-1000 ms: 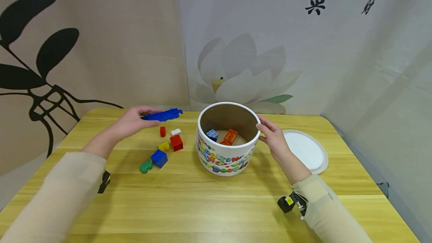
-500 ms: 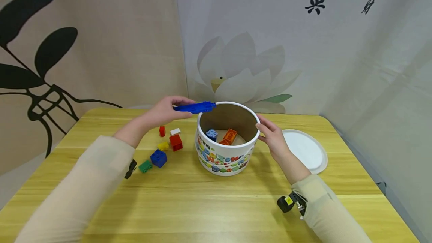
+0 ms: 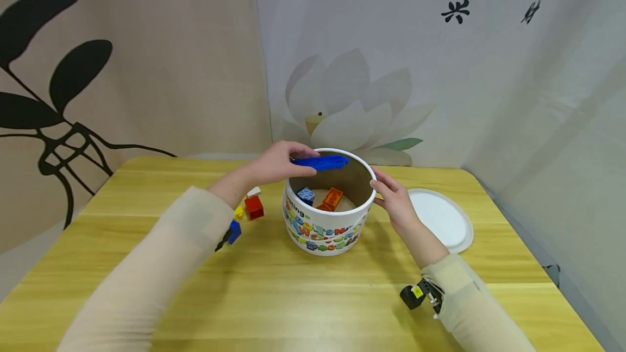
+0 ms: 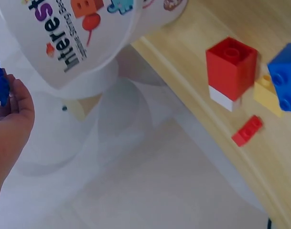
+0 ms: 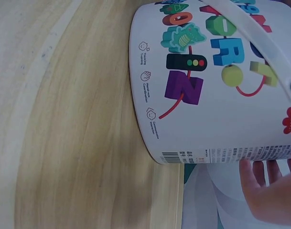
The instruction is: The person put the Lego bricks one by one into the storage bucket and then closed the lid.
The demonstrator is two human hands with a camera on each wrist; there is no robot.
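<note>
A long blue toy piece with a knobbly edge is pinched between the thumb and fingers of my left hand. That hand hovers over the left part of the opening of a white printed bucket. Inside the bucket lie a blue brick and orange bricks. With thumb and fingers, my right hand grips the bucket's right rim. In the right wrist view its fingers touch the printed wall.
Left of the bucket lie a red block, a white brick, a yellow brick, a small red brick and a blue block. A round white lid rests on the wooden table at right.
My left hand has carried the blue toy piece rightward, from above the loose bricks to over the bucket opening. My right hand and the bucket have stayed in place.
</note>
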